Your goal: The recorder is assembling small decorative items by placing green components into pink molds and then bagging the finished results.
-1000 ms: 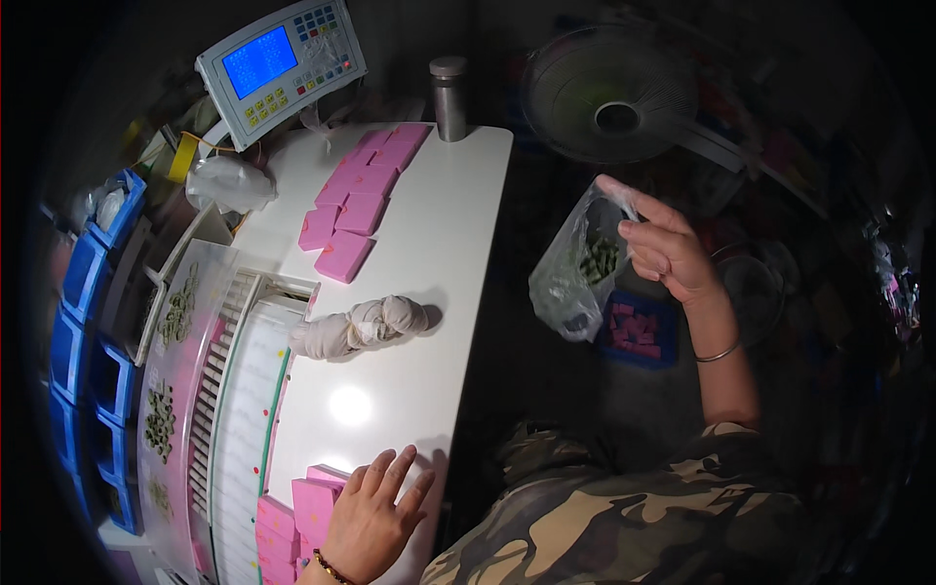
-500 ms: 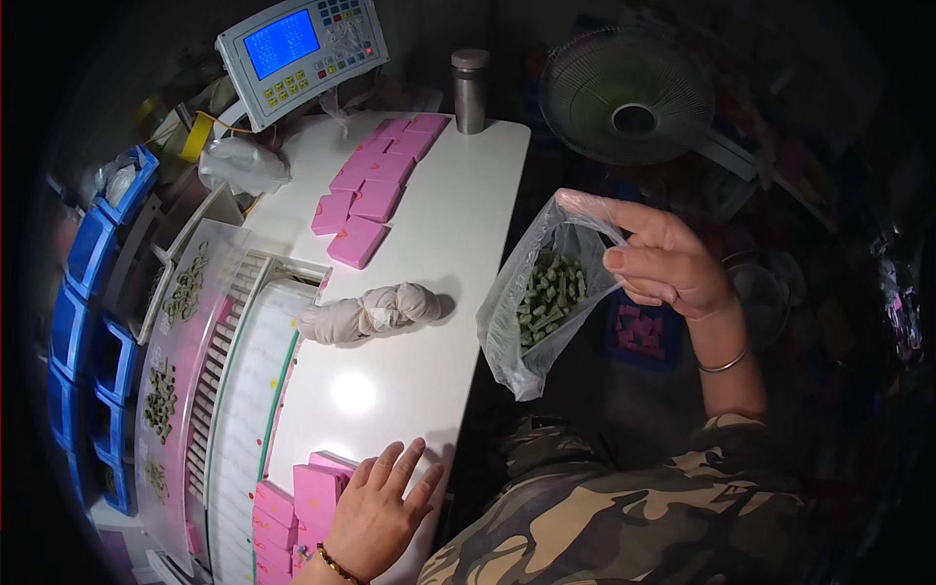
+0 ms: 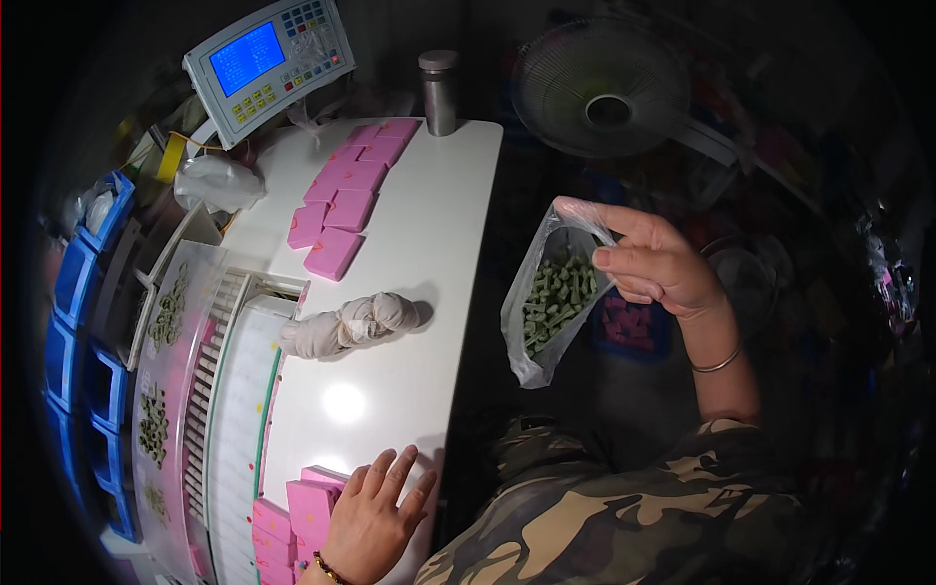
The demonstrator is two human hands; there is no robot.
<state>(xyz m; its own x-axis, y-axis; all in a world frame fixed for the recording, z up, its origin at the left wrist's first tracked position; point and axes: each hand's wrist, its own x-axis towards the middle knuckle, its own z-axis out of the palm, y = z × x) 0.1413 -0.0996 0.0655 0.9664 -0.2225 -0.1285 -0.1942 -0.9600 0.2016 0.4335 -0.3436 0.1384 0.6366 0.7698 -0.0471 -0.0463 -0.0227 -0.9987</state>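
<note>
Off the table's right edge, my right hand pinches the rim of a clear plastic bag. The bag hangs with its mouth partly spread over my index finger, and short green pieces, thin in the middle with wider ends, lie inside. My left hand is down at the front of the white table, palm down, fingers apart, holding nothing. Beside it are stacked pink blocks, partly hidden by the hand. Whether my left fingers touch the tabletop is hard to tell.
A twisted beige cloth bundle lies mid-table. Beyond it are pink blocks in rows, a metal flask and a control panel. Blue bins and a tray with green piles stand left; a fan is behind.
The whole view has shifted slightly, moving the table and panel left in the picture. The bag has turned a little and hangs narrower, its green pieces showing more plainly. Both hands keep their poses.
</note>
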